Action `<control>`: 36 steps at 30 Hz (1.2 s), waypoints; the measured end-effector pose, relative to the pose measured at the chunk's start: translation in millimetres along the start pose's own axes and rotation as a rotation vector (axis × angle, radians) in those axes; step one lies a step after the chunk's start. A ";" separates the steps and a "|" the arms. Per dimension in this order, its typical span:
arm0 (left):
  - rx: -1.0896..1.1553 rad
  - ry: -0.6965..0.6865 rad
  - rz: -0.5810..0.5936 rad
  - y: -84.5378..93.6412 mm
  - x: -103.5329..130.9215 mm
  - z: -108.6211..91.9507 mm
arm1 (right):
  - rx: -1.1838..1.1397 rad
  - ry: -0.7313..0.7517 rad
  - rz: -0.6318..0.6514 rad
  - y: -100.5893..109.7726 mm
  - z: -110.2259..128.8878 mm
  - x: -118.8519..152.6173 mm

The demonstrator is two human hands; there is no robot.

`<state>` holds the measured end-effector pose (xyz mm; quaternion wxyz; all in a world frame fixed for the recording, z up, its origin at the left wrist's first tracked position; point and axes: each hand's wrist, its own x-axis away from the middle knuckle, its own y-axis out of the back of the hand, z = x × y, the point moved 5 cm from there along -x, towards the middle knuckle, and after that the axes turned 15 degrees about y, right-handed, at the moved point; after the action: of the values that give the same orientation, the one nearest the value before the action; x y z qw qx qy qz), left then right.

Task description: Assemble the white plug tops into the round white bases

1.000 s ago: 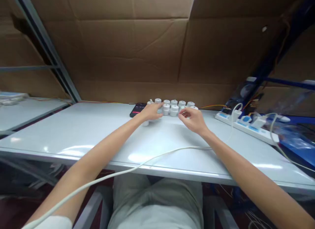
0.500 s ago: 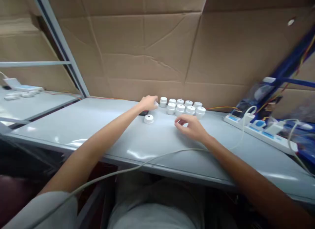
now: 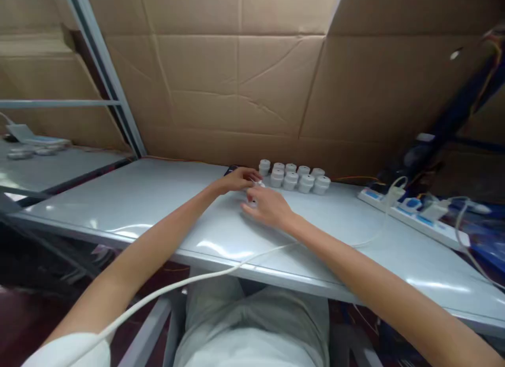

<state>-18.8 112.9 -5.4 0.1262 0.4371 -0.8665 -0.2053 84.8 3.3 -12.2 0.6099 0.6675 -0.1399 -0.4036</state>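
Note:
Several small white round plastic units [image 3: 291,180] stand in two rows at the back of the grey bench, just beyond my hands. My left hand [image 3: 238,179] has its fingers curled on a small white piece [image 3: 259,184] in front of the row's left end. Close below it, my right hand [image 3: 269,204] is wrapped round another white round unit [image 3: 253,202], its thumb and fingers on the sides. Most of that unit is hidden by my fingers. A dark flat object [image 3: 231,169] lies behind my left hand, partly covered.
A white power strip [image 3: 414,217] with plugs lies along the bench's right side. A pale cable [image 3: 221,273] runs across the front edge, past both forearms. Cardboard [image 3: 236,93] walls the back. On the left bench are more white pieces [image 3: 31,152].
My right hand has moved left and closed round the white unit that stood alone. My left hand has come slightly forward, beside it, off the dark object. The view has shifted a little.

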 end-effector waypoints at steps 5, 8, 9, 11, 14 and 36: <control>-0.021 -0.062 0.149 -18.7 7.3 -8.0 | -0.260 0.003 -0.096 19.6 -32.1 49.5; -0.052 -0.065 0.149 -31.2 10.1 -11.6 | -0.344 -0.070 -0.111 32.3 -62.6 74.3; -0.059 -0.064 0.146 -35.6 11.2 -12.3 | -0.362 -0.106 -0.172 37.9 -71.8 79.3; -0.050 -0.064 0.156 -45.2 13.2 -12.6 | -0.387 -0.158 -0.374 49.7 -83.9 84.7; 0.015 -0.056 0.208 -60.9 13.9 -10.2 | -0.422 -0.122 -0.566 55.7 -81.4 81.6; 0.244 -0.012 0.160 -43.4 19.6 -30.1 | -0.716 -0.129 -0.572 40.4 -71.1 78.3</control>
<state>12.4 66.5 1.7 0.0829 0.3772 -0.9180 -0.0905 197.4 -8.7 -8.6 0.6561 0.4000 0.1604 -0.6195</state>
